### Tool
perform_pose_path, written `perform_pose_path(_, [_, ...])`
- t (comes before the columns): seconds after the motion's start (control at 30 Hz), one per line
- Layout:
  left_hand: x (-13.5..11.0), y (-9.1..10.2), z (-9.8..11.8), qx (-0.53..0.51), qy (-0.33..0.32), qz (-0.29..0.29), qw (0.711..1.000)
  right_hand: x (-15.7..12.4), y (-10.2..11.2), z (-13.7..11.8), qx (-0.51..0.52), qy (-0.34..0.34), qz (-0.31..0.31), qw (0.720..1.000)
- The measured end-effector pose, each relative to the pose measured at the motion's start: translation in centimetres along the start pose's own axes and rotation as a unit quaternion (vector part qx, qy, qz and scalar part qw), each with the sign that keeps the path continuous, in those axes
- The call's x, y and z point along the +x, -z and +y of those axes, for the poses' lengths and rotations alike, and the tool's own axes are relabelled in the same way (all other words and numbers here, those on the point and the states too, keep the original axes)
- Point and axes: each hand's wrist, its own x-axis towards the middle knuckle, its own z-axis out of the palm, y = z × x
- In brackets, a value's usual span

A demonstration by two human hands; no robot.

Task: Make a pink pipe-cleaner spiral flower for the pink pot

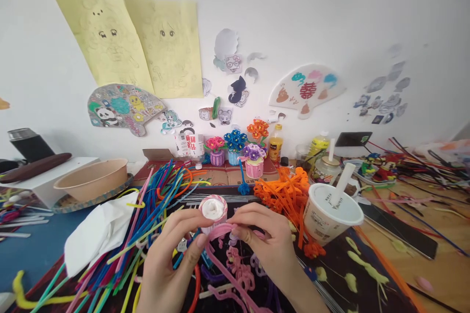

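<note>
A small pot (213, 209) with a pink-and-white rim and white filling stands between my hands. My left hand (176, 249) has its index finger against the pot's front left side, with the thumb just below; its grip is partly hidden. Pinched between the thumb and fingers of my right hand (262, 237) is a pink pipe cleaner (223, 266), which bends near the pot and runs down toward me. Under my hands lie pink pipe-cleaner flowers (240, 269) and several purple pieces.
Coloured pipe cleaners (143, 225) and a white cloth or tissue (99, 234) lie at left. Orange pipe cleaners (284, 188), a lidded drink cup (332, 212) with a straw and a phone (400, 230) are at right. Finished flower pots (235, 156) stand along the wall.
</note>
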Motion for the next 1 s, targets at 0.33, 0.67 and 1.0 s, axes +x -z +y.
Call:
perform_pose_path(0.33, [1.6,-0.1,1.6,-0.036,-0.003,0.007,0.999,0.2,-0.1,-0.2,-0.031,-0.01,-0.004,0.999])
perform_pose_path(0.67, [2.8,0.9,3.7,-0.124,0.061,-0.047,0.989,1.1,0.9,-2.7,-0.006,-0.084,-0.028,0.996])
perform_pose_path(1.0, [1.8,1.2,6.4,-0.174,0.061,-0.086,0.979,-0.5,1.9,-7.3,-0.01,-0.16,-0.034,0.986])
